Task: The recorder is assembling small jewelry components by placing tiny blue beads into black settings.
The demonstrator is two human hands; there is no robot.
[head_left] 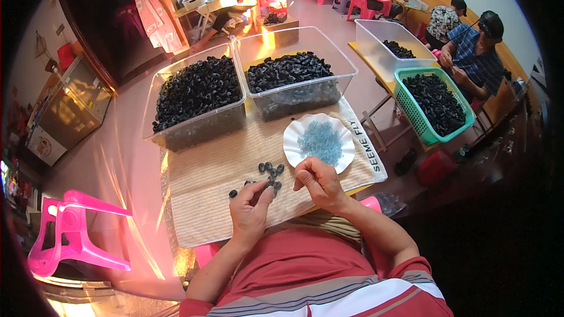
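Note:
Over the table's near side, my left hand (251, 208) is closed, thumb and forefinger pinched at a small black ring-like part (272, 183). More small black parts (269, 166) lie on the cloth just beyond those fingertips, and a single one sits left of the hand. My right hand (319, 181) is closed too, its thumb and forefinger together at the near rim of a white scalloped plate (292, 141). What they hold, if anything, is too small to make out. Tiny pale-blue clear pieces (322, 141) are heaped on that plate.
Two clear plastic bins (200, 132) (294, 104) of black parts stand at the table's far side, on a beige striped cloth (200, 199). At right are a green basket (432, 132) and another clear bin (376, 50). A pink stool (79, 229) stands left. Other people sit beyond.

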